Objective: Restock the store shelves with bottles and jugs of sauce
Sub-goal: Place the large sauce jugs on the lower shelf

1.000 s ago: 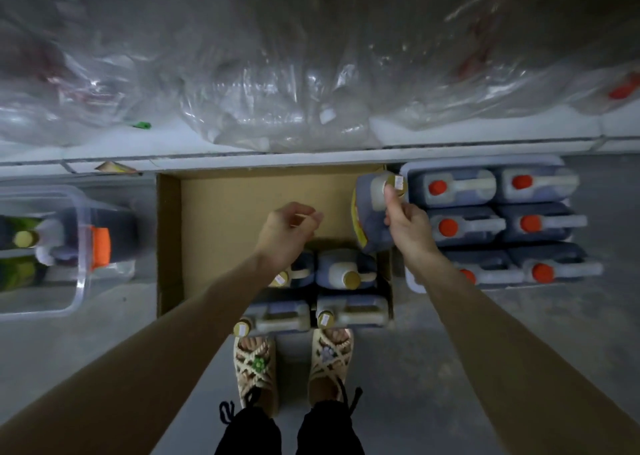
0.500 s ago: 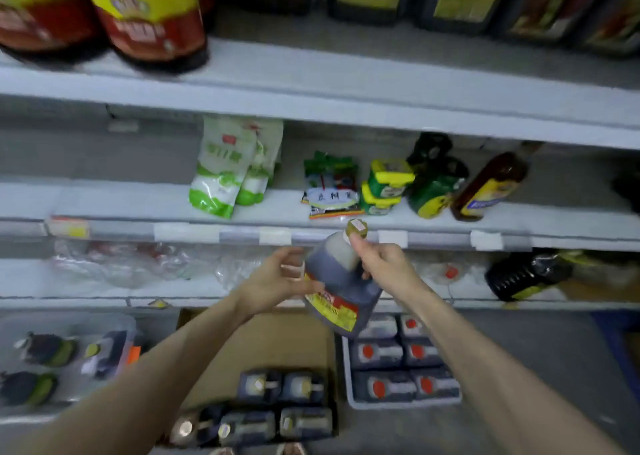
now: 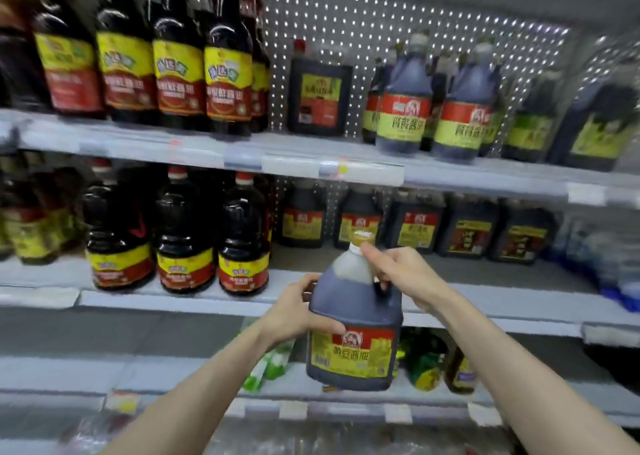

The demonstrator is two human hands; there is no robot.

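I hold a dark sauce jug point(image 3: 355, 323) upright in front of the shelves; it has a gold cap and a red and yellow label. My right hand point(image 3: 403, 276) grips its handle near the neck. My left hand point(image 3: 296, 312) wraps round the jug's left side. Behind the jug, the middle shelf point(image 3: 519, 302) carries a row of matching square jugs point(image 3: 415, 226) at the back, with bare shelf in front of them.
Round bottles with red caps point(image 3: 180, 243) fill the middle shelf's left half. The top shelf point(image 3: 311, 158) holds tall dark bottles point(image 3: 176, 70) and blue-tinted jugs point(image 3: 403, 104). Green packets point(image 3: 266, 368) and small bottles point(image 3: 459, 371) lie on the shelf below.
The jug was lifted out of the floor box and raised upright to the level of the middle shelf. My left hand came onto its side. The view tilted up from floor to upper shelves.
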